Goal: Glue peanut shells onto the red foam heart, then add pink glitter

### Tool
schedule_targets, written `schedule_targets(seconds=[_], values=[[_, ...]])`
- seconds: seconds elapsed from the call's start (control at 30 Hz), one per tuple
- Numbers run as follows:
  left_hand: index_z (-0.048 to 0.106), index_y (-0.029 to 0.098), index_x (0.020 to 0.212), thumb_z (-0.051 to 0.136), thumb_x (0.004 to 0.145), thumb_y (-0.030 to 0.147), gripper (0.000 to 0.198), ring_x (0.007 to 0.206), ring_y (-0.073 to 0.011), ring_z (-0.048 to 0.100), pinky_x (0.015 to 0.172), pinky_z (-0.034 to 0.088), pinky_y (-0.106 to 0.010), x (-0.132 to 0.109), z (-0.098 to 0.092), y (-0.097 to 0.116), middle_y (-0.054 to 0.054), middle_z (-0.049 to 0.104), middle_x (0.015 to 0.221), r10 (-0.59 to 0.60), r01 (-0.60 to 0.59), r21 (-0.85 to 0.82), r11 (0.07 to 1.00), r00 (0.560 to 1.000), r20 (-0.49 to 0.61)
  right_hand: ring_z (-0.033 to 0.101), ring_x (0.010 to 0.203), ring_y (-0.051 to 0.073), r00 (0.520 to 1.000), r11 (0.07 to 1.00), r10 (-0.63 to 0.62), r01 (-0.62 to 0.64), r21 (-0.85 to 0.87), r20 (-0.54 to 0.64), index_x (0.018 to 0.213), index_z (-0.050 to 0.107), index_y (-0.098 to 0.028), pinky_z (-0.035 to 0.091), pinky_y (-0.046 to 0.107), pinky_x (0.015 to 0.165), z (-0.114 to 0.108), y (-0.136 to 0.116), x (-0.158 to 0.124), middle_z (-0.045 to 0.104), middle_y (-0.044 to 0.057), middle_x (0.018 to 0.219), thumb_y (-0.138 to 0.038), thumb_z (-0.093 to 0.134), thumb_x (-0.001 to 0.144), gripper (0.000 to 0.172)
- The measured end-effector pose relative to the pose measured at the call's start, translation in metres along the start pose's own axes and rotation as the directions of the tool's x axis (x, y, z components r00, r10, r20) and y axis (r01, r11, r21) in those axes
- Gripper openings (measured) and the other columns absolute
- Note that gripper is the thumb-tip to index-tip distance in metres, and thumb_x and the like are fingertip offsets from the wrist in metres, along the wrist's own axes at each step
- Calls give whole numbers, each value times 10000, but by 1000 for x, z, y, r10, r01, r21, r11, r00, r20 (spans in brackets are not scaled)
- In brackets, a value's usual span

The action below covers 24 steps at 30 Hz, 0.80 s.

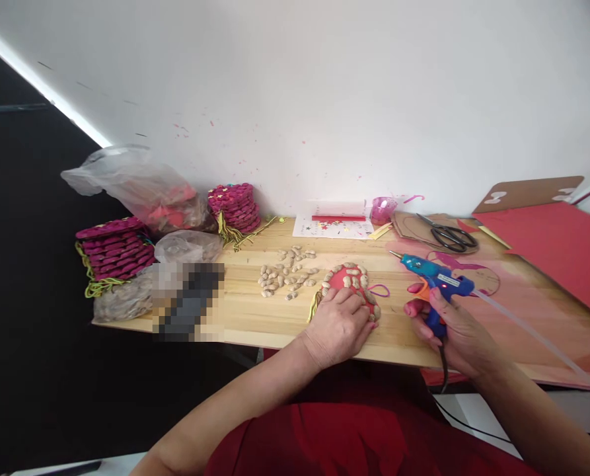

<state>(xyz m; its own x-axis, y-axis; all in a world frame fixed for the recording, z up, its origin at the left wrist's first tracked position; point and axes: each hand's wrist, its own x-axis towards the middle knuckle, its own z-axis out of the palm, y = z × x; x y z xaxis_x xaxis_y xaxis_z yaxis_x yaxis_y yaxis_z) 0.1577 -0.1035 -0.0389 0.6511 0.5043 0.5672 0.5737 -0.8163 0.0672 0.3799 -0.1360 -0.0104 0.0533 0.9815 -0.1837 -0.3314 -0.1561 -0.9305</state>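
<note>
My right hand (456, 330) grips a blue hot glue gun (436, 277) by its handle, fingers near the orange trigger. The metal nozzle points up and left, above the table, and a long clear glue stick (537, 347) trails from the gun's back. My left hand (341, 324) is curled over a red peanut-covered piece (341, 274), with its fingers pressed onto it and partly hiding it. Peanuts line the piece's rim and run through its middle. A purple loop (381, 291) sticks out on its right, and a yellow-green tassel (314, 307) on its left. Loose peanuts (287, 271) lie left of it.
Finished-looking magenta stacks (232, 206) with tassels and plastic bags (146, 192) stand at the left. Along the wall lie a white sheet (331, 228) with small stars, a pink cup (384, 209) and black scissors (450, 238). Red sheets (552, 244) cover the right end.
</note>
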Motion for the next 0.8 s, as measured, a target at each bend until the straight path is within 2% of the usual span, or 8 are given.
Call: schedule_targets(seconds=[0.13, 0.57, 0.8], values=[[672, 171, 904, 500, 1015, 359, 279, 920, -228, 578, 827, 428, -393, -1, 1, 0, -58, 651, 893, 3, -3, 5, 1000, 1000, -1, 423, 422, 67, 1000, 999, -15, 15, -42, 10, 1014, 617, -230, 270, 139, 346, -3, 3, 3, 667, -25, 687, -509, 803, 781, 409], [690, 171, 896, 475, 1029, 361, 316, 936, -233, 582, 835, 416, -395, 0, 0, -1, -73, 663, 907, 10, -10, 26, 1000, 1000, 11, 424, 426, 75, 999, 999, 33, -33, 17, 21, 956, 671, -258, 211, 201, 355, -4, 0, 2, 661, 8, 698, -434, 782, 833, 242], [689, 167, 929, 471, 1031, 369, 313, 980, -240, 580, 845, 416, -395, 0, 0, -1, -83, 673, 943, 8, -9, 33, 999, 999, 39, 439, 433, 66, 999, 999, 43, -43, 2, 24, 951, 672, -246, 270, 173, 359, -4, 1, 5, 660, 1, 698, -423, 790, 830, 244]])
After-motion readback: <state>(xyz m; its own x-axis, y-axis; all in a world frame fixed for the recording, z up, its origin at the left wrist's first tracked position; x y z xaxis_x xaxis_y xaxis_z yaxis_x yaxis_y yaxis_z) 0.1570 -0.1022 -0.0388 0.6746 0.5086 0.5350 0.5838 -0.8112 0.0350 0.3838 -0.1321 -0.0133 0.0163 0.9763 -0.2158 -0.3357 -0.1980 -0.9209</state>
